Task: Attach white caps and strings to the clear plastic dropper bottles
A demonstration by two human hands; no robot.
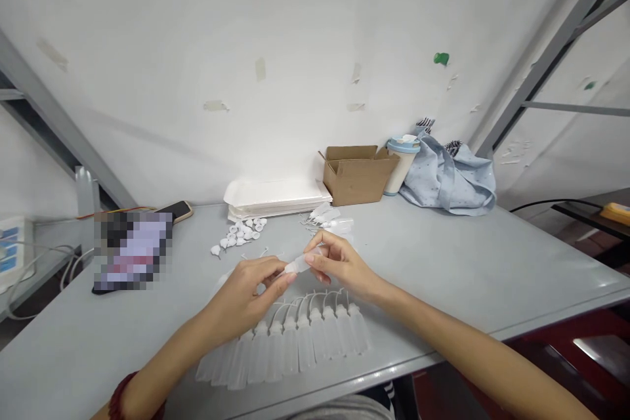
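Note:
My left hand (252,285) and my right hand (344,264) both pinch one small translucent plastic bottle (298,264), held tilted above the table. The left fingers close on its neck end and partly hide it; the right fingers grip the body. Below my hands lies a row of similar bottles (305,341), side by side, thin curved white tubes rising from their tops. Part of the row is behind my left hand and forearm. Beyond my left hand is a heap of small white caps (241,233). Past my right hand lie more small clear and white pieces (325,213).
White trays (278,195) are stacked against the wall, beside an open cardboard box (357,177). Right of it stand a lidded cup (398,170) and a light blue cloth bag (447,177). A phone (180,210) and a blurred-out object (135,252) lie at left on the grey table (443,262).

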